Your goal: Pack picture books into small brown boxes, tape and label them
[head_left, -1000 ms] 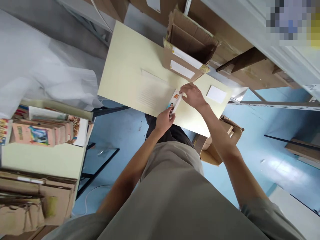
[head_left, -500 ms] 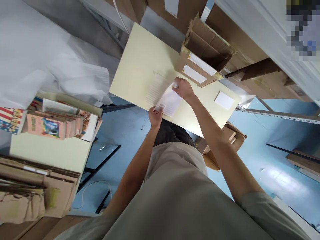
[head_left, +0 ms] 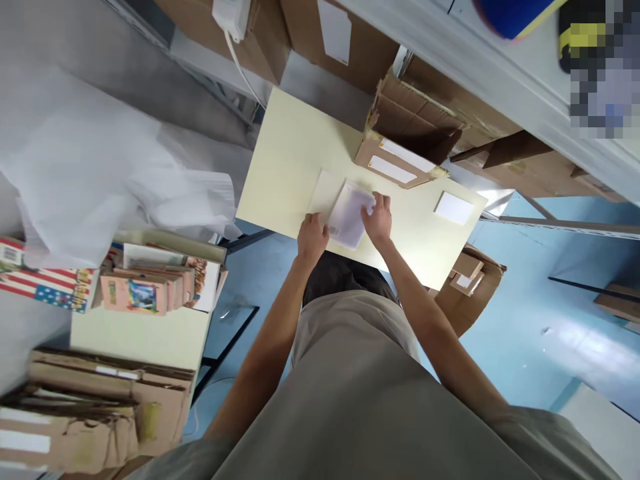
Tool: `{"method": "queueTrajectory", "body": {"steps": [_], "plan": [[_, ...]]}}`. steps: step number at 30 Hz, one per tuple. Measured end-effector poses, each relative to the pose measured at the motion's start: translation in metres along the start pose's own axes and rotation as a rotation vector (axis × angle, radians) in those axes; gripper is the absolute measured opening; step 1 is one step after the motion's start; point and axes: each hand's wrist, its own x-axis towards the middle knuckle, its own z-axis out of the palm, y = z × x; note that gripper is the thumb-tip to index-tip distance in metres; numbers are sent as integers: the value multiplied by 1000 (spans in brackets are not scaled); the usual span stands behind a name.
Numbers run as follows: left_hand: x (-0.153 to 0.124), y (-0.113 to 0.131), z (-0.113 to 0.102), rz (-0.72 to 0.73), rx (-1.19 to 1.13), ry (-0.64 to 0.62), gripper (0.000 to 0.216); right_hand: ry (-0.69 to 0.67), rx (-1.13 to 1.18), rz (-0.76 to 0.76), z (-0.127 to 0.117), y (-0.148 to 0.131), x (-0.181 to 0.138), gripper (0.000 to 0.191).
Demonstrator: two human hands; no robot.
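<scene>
An open book (head_left: 349,217) lies on the cream tabletop (head_left: 285,147), with a pale cream leaf on its left and a whitish-purple page on its right. Print on the pages is too blurred to read. At the lower left edge, my left hand (head_left: 313,239) has its fingers curled and its thumb against the left leaf. My right hand (head_left: 379,220) grips the right edge of the page between thumb and bent fingers.
Behind the book stands an open cardboard box (head_left: 395,163) with white labels. A small white card or pad (head_left: 454,208) lies at the right. Several books (head_left: 145,290) and folded cardboard (head_left: 165,413) sit on the left table. Another carton (head_left: 465,287) stands below right.
The page my right hand was holding up now lies flatter, and that hand has come down and right. A cream leaf shows where printed text was on the left. The camera view has shifted.
</scene>
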Motion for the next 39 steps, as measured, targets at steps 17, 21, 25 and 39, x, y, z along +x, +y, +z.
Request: {"method": "queueTrajectory", "body": {"steps": [17,21,25,39], "plan": [[46,8,-33,190,-13,-239,42,-34,302,651,-3,-33,-39,34],[69,-8,-51,3,-71,24,47,-7,223,660,-7,-52,-47,33],[84,-23,-58,-78,-82,-146,14,18,203,677,-10,-67,-52,33],[68,-12,-63,39,-545,-384,18,-10,730,533,18,-130,-50,31]]}}
